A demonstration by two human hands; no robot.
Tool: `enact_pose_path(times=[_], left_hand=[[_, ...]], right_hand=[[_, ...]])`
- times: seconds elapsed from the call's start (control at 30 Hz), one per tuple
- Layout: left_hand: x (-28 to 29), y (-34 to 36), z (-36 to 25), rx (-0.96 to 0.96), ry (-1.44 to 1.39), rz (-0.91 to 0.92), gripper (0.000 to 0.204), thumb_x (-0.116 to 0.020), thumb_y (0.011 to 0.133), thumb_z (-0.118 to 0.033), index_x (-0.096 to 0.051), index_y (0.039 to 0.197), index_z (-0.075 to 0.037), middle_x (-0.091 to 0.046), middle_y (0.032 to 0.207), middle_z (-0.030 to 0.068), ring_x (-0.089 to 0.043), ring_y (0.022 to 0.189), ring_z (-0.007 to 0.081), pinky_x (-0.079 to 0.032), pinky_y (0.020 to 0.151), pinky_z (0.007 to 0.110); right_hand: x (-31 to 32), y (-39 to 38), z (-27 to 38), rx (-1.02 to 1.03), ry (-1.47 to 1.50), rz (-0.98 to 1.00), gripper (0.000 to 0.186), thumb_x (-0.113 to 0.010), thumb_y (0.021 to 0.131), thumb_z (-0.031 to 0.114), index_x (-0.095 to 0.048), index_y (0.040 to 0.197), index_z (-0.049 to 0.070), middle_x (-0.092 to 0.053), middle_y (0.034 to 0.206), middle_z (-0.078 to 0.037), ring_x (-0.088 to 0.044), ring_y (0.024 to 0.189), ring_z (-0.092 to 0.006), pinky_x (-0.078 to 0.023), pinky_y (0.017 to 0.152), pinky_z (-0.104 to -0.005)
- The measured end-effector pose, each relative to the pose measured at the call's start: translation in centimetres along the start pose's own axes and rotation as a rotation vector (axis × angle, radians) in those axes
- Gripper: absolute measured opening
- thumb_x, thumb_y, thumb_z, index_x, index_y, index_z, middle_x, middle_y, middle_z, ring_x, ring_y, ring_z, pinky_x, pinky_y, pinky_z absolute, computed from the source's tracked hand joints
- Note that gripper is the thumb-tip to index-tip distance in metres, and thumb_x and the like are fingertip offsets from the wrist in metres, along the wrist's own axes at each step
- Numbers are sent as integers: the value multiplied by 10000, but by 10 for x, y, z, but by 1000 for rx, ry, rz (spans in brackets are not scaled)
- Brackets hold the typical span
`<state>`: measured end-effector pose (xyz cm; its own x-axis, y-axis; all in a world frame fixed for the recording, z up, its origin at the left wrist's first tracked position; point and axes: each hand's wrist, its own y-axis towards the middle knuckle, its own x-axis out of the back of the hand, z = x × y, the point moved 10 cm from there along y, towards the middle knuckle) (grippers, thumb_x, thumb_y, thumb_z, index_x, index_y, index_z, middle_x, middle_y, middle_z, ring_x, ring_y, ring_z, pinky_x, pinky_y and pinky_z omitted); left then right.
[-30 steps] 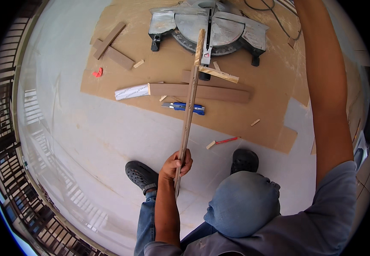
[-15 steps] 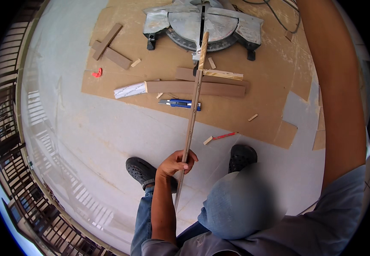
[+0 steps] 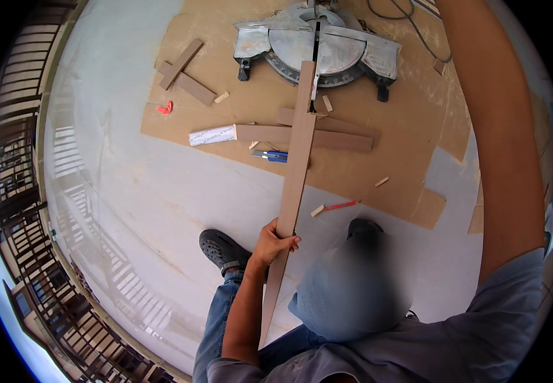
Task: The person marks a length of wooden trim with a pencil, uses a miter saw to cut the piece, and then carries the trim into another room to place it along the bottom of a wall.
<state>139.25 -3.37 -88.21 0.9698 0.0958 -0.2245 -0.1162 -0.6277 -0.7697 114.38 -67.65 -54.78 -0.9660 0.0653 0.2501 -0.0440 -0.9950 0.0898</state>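
My left hand [image 3: 274, 244] grips a long brown wooden board [image 3: 295, 166] near its lower part, wide face up. The board points away from me, its far end overlapping the front of a grey miter saw [image 3: 346, 48] at the top. My right arm [image 3: 493, 140] stretches up along the right side past the top edge, so that hand is out of sight. Beneath the held board lie loose brown boards [image 3: 346, 140], one with a white-wrapped end, and a blue utility knife [image 3: 276, 156], partly hidden by the board.
Cardboard [image 3: 404, 185] covers part of the pale floor [image 3: 129, 210], holding two crossed boards [image 3: 196, 89], a red object [image 3: 165, 108], small offcuts [image 3: 327, 103] and a red pencil [image 3: 340, 205]. A black cable [image 3: 410, 22] lies at top right. A railing [image 3: 27, 159] runs along the left.
The board has rotated from its narrow edge to its broad brown face up. The pale side piece at its far end is now hidden. My left hand turned with it.
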Motion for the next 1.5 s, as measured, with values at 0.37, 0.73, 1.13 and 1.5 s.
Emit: enact_pose_path(times=[0.37, 0.73, 1.13, 1.5], left_hand=[[-10, -13, -69, -112, 104, -81, 265, -804, 865, -20, -592, 1019, 26, -657, 712, 77, -645, 549, 162, -540, 538, 301], [-22, 5, -83, -150, 61, -46, 245, -803, 880, -35, -593, 998, 10, -650, 701, 67, -633, 535, 152, -525, 505, 293], [-30, 21, -85, -165, 102, -39, 276, -801, 882, -46, -573, 1024, 14, -641, 707, 62, -623, 530, 144, -517, 496, 293], [-38, 31, -103, -167, 89, -36, 284, -798, 888, -48, -578, 1052, 27, -643, 715, 65, -624, 536, 145, -520, 501, 295]], right_hand=[[0, -38, 10, 97, -106, -35, 319, -558, 927, 214, -585, 959, -103, -612, 718, -199, -652, 542, -341, -556, 472, -468], [-7, -119, 20, 97, -43, -128, 320, -519, 1015, 260, -508, 1222, 16, -628, 776, -147, -626, 526, -242, -544, 454, -393], [-16, -140, -2, 105, 7, -133, 252, -494, 1056, 280, -486, 1208, 79, -580, 745, -89, -575, 507, -193, -494, 429, -352], [-19, -160, -10, 98, -12, -152, 298, -489, 1078, 265, -476, 1304, 71, -585, 767, -77, -577, 523, -168, -496, 446, -315]])
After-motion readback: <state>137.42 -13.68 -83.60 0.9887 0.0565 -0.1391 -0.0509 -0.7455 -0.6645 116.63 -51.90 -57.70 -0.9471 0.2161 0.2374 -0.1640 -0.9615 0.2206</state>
